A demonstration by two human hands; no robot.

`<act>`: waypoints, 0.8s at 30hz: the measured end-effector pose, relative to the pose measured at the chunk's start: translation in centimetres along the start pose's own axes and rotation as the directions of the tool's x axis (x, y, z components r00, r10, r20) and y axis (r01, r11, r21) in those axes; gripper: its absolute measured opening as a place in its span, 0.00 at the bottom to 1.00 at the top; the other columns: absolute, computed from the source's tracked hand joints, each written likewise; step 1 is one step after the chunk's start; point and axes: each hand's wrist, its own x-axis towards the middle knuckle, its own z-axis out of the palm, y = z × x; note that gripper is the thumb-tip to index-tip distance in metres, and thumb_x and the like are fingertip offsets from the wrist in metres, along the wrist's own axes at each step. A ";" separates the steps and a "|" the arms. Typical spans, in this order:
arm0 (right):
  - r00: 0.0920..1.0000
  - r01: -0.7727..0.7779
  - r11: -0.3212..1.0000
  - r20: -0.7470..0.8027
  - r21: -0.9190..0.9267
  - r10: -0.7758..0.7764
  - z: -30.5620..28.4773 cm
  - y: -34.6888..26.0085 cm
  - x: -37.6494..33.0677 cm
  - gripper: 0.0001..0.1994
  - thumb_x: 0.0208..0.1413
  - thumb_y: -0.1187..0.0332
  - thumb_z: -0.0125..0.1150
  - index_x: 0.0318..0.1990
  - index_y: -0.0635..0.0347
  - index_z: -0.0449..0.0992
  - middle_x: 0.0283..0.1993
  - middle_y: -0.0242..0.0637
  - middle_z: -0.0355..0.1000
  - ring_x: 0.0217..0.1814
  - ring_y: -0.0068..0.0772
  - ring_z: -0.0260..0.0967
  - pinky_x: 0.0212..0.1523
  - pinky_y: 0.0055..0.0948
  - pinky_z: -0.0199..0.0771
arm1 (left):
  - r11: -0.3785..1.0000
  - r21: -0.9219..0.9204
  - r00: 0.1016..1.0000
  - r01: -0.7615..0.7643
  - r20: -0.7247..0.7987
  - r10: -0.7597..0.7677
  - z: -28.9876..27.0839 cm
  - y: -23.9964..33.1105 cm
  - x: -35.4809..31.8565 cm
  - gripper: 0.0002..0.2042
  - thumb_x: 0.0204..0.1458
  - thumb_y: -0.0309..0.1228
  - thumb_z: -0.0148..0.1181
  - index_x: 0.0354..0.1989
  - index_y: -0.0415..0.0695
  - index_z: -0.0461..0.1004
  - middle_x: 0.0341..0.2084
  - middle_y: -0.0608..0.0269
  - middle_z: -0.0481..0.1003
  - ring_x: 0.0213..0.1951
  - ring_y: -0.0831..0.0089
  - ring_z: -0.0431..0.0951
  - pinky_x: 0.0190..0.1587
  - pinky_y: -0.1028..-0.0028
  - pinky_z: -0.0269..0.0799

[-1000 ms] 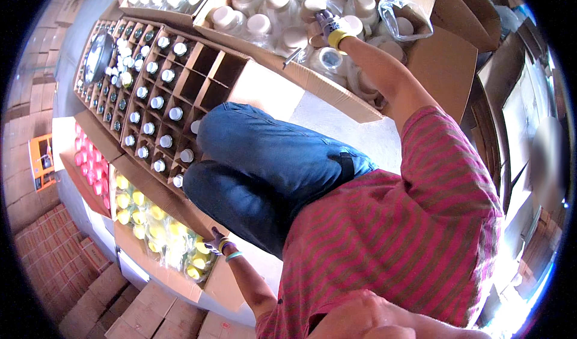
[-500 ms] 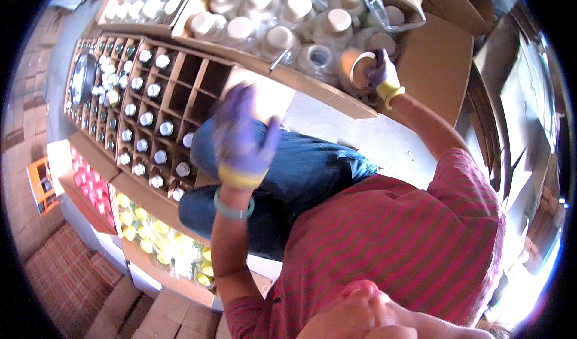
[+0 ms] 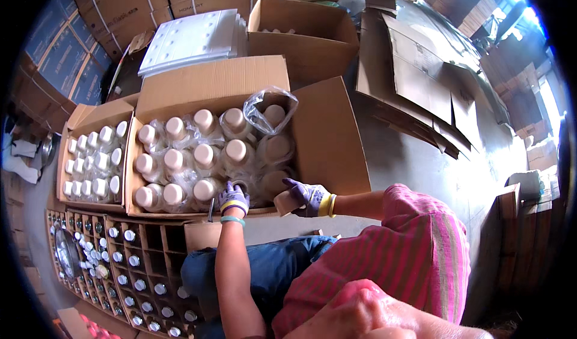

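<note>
A cardboard box [image 3: 211,79] holds rows of flasks wrapped in clear plastic, with beige cup-shaped caps [image 3: 203,120]. In the front row, one flask [image 3: 241,186] has no cap, and its round mouth shows. My left hand [image 3: 233,199], in a purple and yellow glove, has its fingers closed at that flask's neck; its palm is hidden. To its right, my right hand [image 3: 311,198], gloved alike, grips a beige cup-shaped cap [image 3: 288,202] at the box's front edge. A thin dark rod [image 3: 211,210] stands at the box edge beside my left hand.
A smaller box [image 3: 91,205] of white-capped bottles adjoins on the left. Nearer stands a divided carton [image 3: 157,261] with silver-capped bottles and a round dark lid [image 3: 66,253]. White sheets [image 3: 192,39], an open box [image 3: 309,54] and flattened cardboard [image 3: 421,78] lie farther back.
My left hand has moved from above my knees to the uncapped flask. The right hand has drawn the cap toward me, off the front row. The view has turned toward the flask box.
</note>
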 end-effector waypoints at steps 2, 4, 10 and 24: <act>0.999 -0.014 0.999 0.039 0.036 0.013 -1.2 -1.6 0.0 0.46 0.40 0.52 0.72 0.65 0.61 0.55 0.54 0.51 0.69 0.54 0.53 0.70 0.52 0.41 0.71 | 0.996 0.044 0.996 0.083 0.006 -0.084 0.5 1.7 -0.6 0.29 0.53 0.48 0.55 0.61 0.44 0.67 0.70 0.55 0.48 0.65 0.54 0.58 0.68 0.59 0.48; 0.999 0.030 0.996 0.015 -0.079 -0.028 -0.4 -0.6 0.0 0.40 0.38 0.52 0.73 0.59 0.60 0.63 0.55 0.49 0.69 0.55 0.52 0.68 0.53 0.40 0.71 | 0.987 0.086 0.990 0.137 0.030 -0.140 0.0 3.9 -1.4 0.28 0.54 0.48 0.55 0.59 0.42 0.69 0.70 0.56 0.48 0.66 0.53 0.55 0.68 0.59 0.45; 0.995 -0.104 0.995 -0.012 0.005 0.104 1.2 1.4 -0.5 0.28 0.40 0.63 0.68 0.51 0.59 0.67 0.45 0.49 0.71 0.49 0.55 0.70 0.47 0.43 0.72 | 0.966 0.231 0.982 0.113 -0.177 -0.072 2.5 4.3 -0.7 0.15 0.59 0.34 0.44 0.48 0.49 0.76 0.52 0.60 0.73 0.54 0.62 0.72 0.55 0.60 0.62; 0.918 0.184 0.917 0.272 0.353 -0.288 -1.6 -2.2 -3.5 0.39 0.42 0.58 0.74 0.61 0.57 0.61 0.59 0.47 0.61 0.60 0.47 0.62 0.58 0.38 0.65 | 0.713 -0.700 0.847 -0.039 -0.402 -0.348 2.4 -0.4 0.9 0.21 0.51 0.40 0.57 0.54 0.49 0.68 0.45 0.43 0.75 0.46 0.44 0.75 0.45 0.51 0.71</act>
